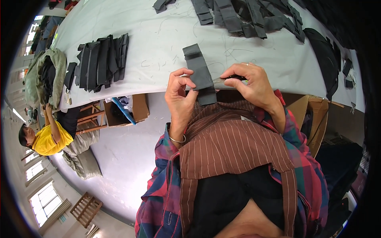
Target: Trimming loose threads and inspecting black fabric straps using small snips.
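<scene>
Dark grey fabric strip (200, 73) is what you've got pinched right now, held upright at the near edge of the pale surface (158, 51). Your left hand (180, 93) grips its left edge between thumb and fingers. Your right hand (250, 81) is closed around a small dark tool, looks like snips but I can't tell for sure, with the tip touching the strip's right edge.

Progress-wise, I'd guess you're partway through: a neat stack of dark pieces (101, 61) sits off to your left, looking finished, while a loose jumble of dark straps (246, 16) lies across the far side, probably still waiting. So this one's mid-handling, with plenty left by the look of it.
</scene>
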A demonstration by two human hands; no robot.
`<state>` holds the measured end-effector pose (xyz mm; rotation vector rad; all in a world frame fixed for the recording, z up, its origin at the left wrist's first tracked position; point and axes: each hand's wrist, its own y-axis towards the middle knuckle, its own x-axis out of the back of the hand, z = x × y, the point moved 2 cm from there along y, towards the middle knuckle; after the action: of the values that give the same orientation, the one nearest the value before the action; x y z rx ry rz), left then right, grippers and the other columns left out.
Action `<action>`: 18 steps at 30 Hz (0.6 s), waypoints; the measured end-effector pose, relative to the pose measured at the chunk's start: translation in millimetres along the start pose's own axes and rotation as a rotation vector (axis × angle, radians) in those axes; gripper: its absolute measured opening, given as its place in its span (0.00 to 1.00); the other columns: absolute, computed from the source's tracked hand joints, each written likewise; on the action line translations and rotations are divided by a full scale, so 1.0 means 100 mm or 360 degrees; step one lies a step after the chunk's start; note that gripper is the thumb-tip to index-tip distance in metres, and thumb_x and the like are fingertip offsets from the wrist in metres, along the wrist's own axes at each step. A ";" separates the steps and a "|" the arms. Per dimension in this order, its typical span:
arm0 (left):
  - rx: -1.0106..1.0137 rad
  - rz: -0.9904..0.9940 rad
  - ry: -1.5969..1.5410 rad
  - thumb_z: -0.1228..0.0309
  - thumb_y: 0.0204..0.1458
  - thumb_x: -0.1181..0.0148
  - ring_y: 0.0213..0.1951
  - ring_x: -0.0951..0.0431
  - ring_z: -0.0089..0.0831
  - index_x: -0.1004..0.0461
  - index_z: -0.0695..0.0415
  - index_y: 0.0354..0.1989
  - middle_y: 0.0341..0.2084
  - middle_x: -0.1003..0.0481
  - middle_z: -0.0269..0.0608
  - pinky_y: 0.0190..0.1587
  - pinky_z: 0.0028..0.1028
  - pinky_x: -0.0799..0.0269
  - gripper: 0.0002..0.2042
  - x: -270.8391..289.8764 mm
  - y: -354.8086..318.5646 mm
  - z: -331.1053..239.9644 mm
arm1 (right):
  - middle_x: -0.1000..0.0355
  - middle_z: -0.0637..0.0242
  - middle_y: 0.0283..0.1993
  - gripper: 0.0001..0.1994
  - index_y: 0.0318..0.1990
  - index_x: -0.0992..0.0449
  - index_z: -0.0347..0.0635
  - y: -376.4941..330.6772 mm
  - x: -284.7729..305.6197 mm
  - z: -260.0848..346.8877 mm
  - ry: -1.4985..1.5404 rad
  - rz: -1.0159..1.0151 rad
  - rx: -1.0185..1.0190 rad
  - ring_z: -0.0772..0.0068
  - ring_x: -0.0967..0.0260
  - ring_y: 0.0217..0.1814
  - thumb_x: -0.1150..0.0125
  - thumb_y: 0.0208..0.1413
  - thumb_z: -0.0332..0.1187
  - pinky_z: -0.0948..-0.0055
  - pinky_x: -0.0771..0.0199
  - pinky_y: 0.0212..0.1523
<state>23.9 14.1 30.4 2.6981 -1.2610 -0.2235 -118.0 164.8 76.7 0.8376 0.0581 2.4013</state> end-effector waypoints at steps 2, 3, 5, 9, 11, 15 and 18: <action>-0.0014 0.0006 0.0037 0.91 0.38 0.46 0.41 0.31 0.23 0.32 0.59 0.27 0.45 0.32 0.40 0.43 0.22 0.33 0.12 0.00 -0.01 -0.02 | 0.25 0.65 0.28 0.06 0.33 0.23 0.43 -0.01 -0.01 0.00 -0.0015 0.0044 -0.0018 0.66 0.30 0.30 0.37 0.46 0.31 0.71 0.35 0.36; -0.0016 -0.0006 0.0056 0.91 0.38 0.46 0.41 0.31 0.23 0.32 0.59 0.27 0.44 0.32 0.40 0.42 0.22 0.33 0.12 0.00 -0.01 -0.02 | 0.25 0.66 0.29 0.06 0.33 0.22 0.42 0.00 -0.01 -0.01 -0.0030 0.0090 -0.0035 0.67 0.30 0.31 0.37 0.46 0.30 0.71 0.37 0.39; -0.0025 -0.0018 0.0076 0.91 0.38 0.46 0.41 0.30 0.24 0.32 0.58 0.27 0.44 0.32 0.40 0.42 0.22 0.33 0.12 0.00 -0.01 -0.01 | 0.25 0.65 0.29 0.06 0.33 0.22 0.41 0.01 -0.03 -0.04 -0.0010 0.0084 0.0000 0.68 0.30 0.31 0.37 0.46 0.30 0.72 0.37 0.39; -0.0020 -0.0020 0.0034 0.91 0.38 0.46 0.42 0.30 0.25 0.32 0.58 0.26 0.44 0.32 0.40 0.42 0.22 0.33 0.12 0.01 -0.01 -0.02 | 0.26 0.65 0.29 0.06 0.32 0.23 0.40 0.01 -0.05 -0.02 0.0195 0.0104 -0.0050 0.69 0.31 0.31 0.38 0.47 0.30 0.73 0.37 0.38; -0.0032 -0.0027 0.0031 0.91 0.38 0.46 0.42 0.30 0.25 0.32 0.58 0.26 0.44 0.32 0.40 0.42 0.22 0.33 0.12 0.00 -0.02 -0.02 | 0.25 0.66 0.28 0.06 0.32 0.23 0.41 0.01 -0.08 -0.05 0.0239 0.0080 -0.0053 0.67 0.30 0.31 0.37 0.47 0.31 0.71 0.35 0.37; -0.0020 -0.0014 0.0024 0.90 0.38 0.46 0.41 0.30 0.24 0.32 0.59 0.26 0.44 0.32 0.39 0.41 0.21 0.34 0.11 0.01 -0.03 -0.04 | 0.25 0.65 0.28 0.06 0.31 0.23 0.42 0.02 -0.07 -0.04 0.0240 0.0096 -0.0059 0.63 0.29 0.32 0.37 0.47 0.33 0.68 0.33 0.36; -0.0049 0.0009 0.0049 0.89 0.41 0.44 0.38 0.32 0.20 0.32 0.59 0.26 0.45 0.32 0.40 0.38 0.19 0.34 0.10 0.03 -0.03 -0.01 | 0.25 0.66 0.27 0.06 0.32 0.23 0.41 0.02 -0.03 -0.04 0.0118 0.0081 0.0087 0.69 0.30 0.31 0.37 0.47 0.32 0.71 0.33 0.36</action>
<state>28.5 13.9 30.9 2.6615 -1.2458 -0.1979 -119.2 162.4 72.2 0.7830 0.1340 2.4886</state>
